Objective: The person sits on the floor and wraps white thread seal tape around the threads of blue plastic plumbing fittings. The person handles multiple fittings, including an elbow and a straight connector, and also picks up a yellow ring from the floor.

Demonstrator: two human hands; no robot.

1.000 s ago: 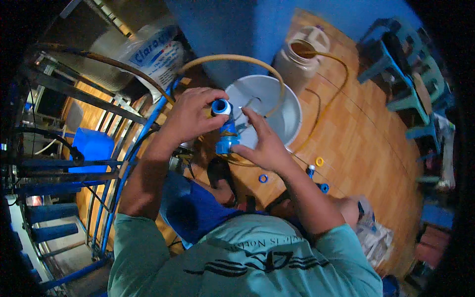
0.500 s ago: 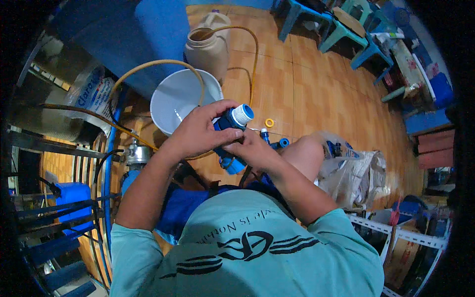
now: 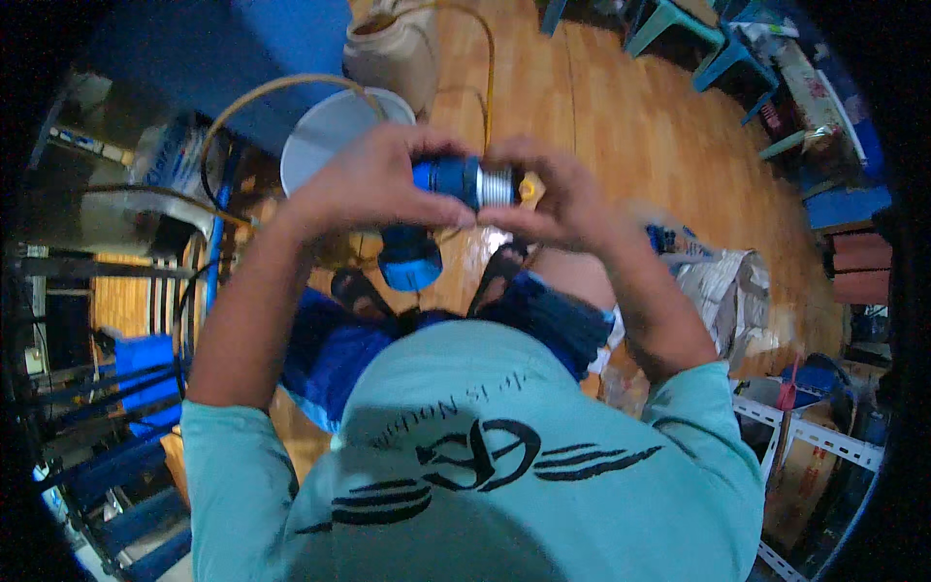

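A dark blue plastic pipe fitting [image 3: 441, 178] is held level in front of me, its white-wrapped threaded end facing right. My left hand [image 3: 373, 184] grips the body, thumb underneath and fingers over the top. At the threaded end, my right hand [image 3: 558, 199] has its fingers above and its thumb below, around the white thread [image 3: 496, 187]. A brighter blue round end [image 3: 409, 264] hangs below my left hand and looks like part of the same fitting. Blur hides the exact fingertip contact.
Behind my left hand stands a white bucket [image 3: 315, 136] with a yellowish hose [image 3: 262, 89] looping into it. A beige jug [image 3: 393, 63] is beyond. A yellow ring [image 3: 530, 190] lies on the wooden floor. Plastic sacks [image 3: 727, 291] sit at my right, with stools [image 3: 679, 29] farther off.
The fitting has swung from pointing up and away to lying level, thread to the right. My right hand has moved from its lower side to the threaded end. My view has shifted.
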